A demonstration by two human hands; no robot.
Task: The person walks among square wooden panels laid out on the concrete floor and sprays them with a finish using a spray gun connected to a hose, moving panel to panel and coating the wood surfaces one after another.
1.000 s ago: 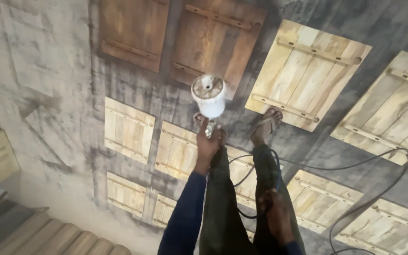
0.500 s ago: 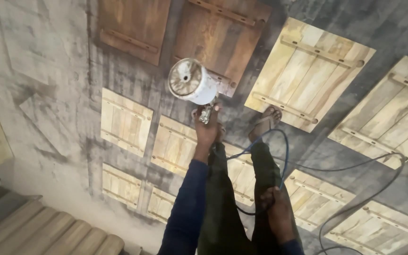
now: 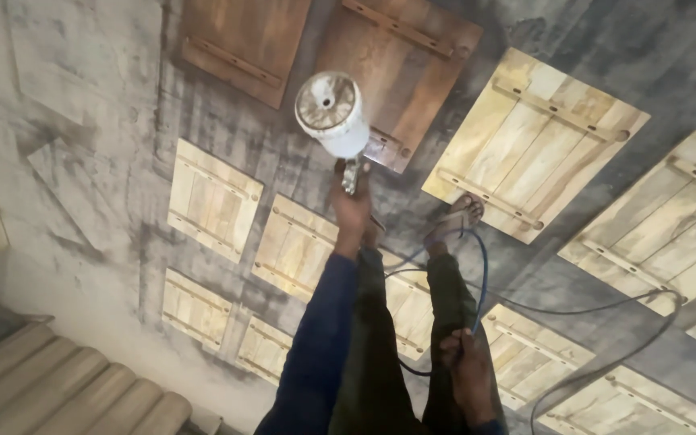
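Spray job: two dark panels point(image 3: 324, 48) stained, approx ten pale panels point(image 3: 537, 141) bare.
L hand point(image 3: 354, 211) grip clenched on spray gun point(image 3: 334, 117); R hand point(image 3: 469, 370) grasping air hose point(image 3: 483, 274).

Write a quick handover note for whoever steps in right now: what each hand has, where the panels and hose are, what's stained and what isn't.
Left hand: gripping the spray gun, white cup on top, aimed toward the dark panels.
Right hand: holding the blue hose, which trails off right across the floor.
Done: two dark brown panels at the top look coated.
Left: the pale wooden panels on the floor, right and below, look unstained.
Sandalled foot stands near one pale panel's edge.
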